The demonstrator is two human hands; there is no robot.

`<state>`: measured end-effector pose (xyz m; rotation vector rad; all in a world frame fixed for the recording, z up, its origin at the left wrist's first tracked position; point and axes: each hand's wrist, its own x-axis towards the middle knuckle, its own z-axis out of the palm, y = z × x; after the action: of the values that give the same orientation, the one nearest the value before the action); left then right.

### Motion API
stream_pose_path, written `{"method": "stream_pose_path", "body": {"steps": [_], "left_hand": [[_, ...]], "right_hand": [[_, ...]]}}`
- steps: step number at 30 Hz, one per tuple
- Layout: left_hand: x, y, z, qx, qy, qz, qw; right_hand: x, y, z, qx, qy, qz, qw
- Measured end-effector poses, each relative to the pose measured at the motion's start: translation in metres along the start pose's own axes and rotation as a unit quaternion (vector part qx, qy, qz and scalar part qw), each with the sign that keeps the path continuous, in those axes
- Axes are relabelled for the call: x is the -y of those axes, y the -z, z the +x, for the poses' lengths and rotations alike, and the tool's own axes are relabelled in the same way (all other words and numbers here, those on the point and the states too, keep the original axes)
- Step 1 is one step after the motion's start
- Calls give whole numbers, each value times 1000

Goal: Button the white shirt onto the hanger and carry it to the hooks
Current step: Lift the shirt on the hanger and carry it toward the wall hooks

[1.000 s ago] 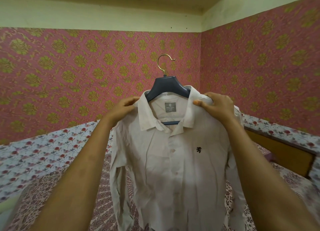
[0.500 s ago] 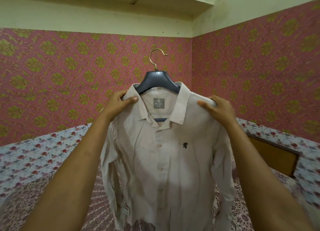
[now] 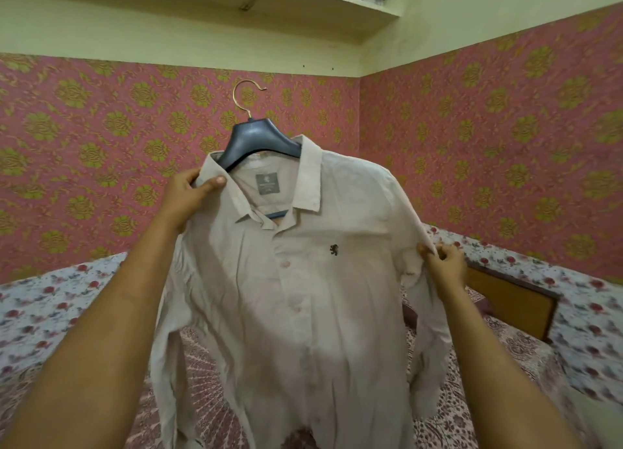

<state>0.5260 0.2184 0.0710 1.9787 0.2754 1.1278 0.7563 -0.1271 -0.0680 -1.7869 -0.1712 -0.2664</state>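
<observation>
1. The right hand [image 3: 440, 259] has dropped from the shoulder of the shirt [image 3: 303, 297] to the top of the sleeve. Its fingers [image 3: 425, 249] now pinch a fold of cloth there, low and to the outside.
2. The left hand [image 3: 192, 192] stays at the collar. Its thumb and fingers [image 3: 215, 181] pinch the cloth and probably the end of the hanger [image 3: 259, 138] beneath, so this hand likely carries the load.
3. The shirt hangs between the two sets of fingers. The hook [image 3: 246, 97] rises free, above and to the right of the left fingers. The shirt has swung, tilting the hanger.
4. The placket looks closed below the collar, so buttoning seems done. This looks like smoothing before the carry. No hooks are in view.
</observation>
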Motion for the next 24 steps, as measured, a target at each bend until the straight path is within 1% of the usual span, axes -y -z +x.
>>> {"method": "stream_pose_path", "body": {"steps": [3, 6, 8, 10, 11, 12, 15, 16, 17, 18, 20, 21, 22, 24], "left_hand": [[-2, 2, 3, 2, -5, 7, 1000], [-7, -2, 3, 6, -5, 26, 1000], [-7, -2, 4, 6, 4, 37, 999], [-5, -4, 4, 5, 9, 41, 999], [-6, -5, 3, 4, 9, 40, 999], [-6, -7, 3, 2, 8, 40, 999], [-7, -13, 0, -16, 3, 35, 999], [-6, -16, 1, -19, 3, 29, 999], [-7, -17, 1, -17, 5, 27, 999], [-6, -19, 2, -14, 4, 23, 1000], [-6, -24, 3, -8, -1, 21, 1000], [-5, -27, 3, -9, -1, 23, 1000], [-4, -30, 2, -11, 1, 20, 1000], [-3, -34, 1, -16, 6, 20, 1000]], "right_hand": [[-32, -1, -1, 30, -79, -108, 991], [-60, -4, -16, 23, -177, -161, 971], [-73, -3, -29, 3, -247, -171, 954], [-83, 2, -34, -22, -309, -131, 942], [-84, 4, -35, -38, -312, -109, 943], [-82, 6, -35, -62, -288, -102, 950], [-72, 8, -29, -172, -157, -62, 971], [-72, 7, -26, -179, -137, -65, 972], [-74, 5, -23, -158, -143, -85, 973], [-78, 3, -22, -109, -178, -112, 971], [-87, -3, -17, -11, -258, -160, 953], [-86, -7, -15, 13, -272, -169, 947], [-80, -9, -14, 13, -261, -166, 951], [-61, -17, -9, -4, -194, -138, 971]]}}
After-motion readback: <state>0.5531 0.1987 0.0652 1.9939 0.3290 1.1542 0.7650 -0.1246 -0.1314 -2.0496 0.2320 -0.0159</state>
